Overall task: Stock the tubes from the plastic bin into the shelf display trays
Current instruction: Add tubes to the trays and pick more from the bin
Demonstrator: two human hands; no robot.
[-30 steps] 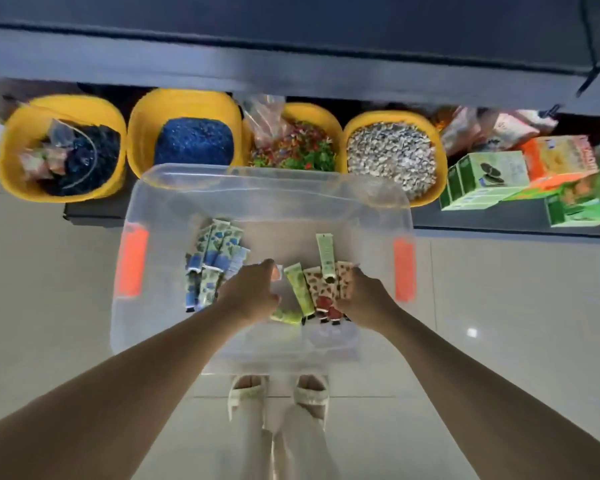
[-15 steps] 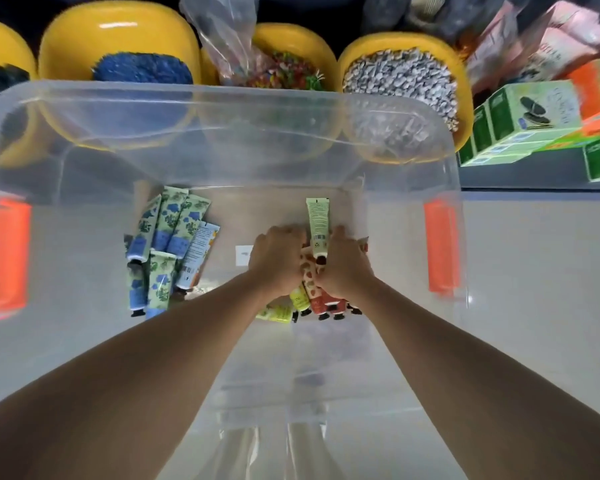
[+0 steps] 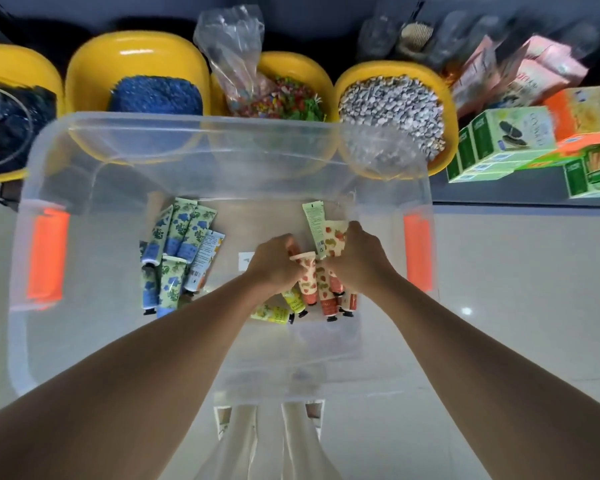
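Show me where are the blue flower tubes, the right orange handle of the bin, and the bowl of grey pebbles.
blue flower tubes (image 3: 179, 251), head view, middle of the pile.
right orange handle (image 3: 417, 252), head view, its centre.
bowl of grey pebbles (image 3: 368, 69), head view, yellow far rim.

1. The setting was a retail shop.
2. A low dark shelf (image 3: 499, 192) held yellow tubs (image 3: 136, 60) of loose coloured gravel.
3. Boxed snack goods (image 3: 506, 140) and pink packets (image 3: 534, 74) stood stocked alongside.
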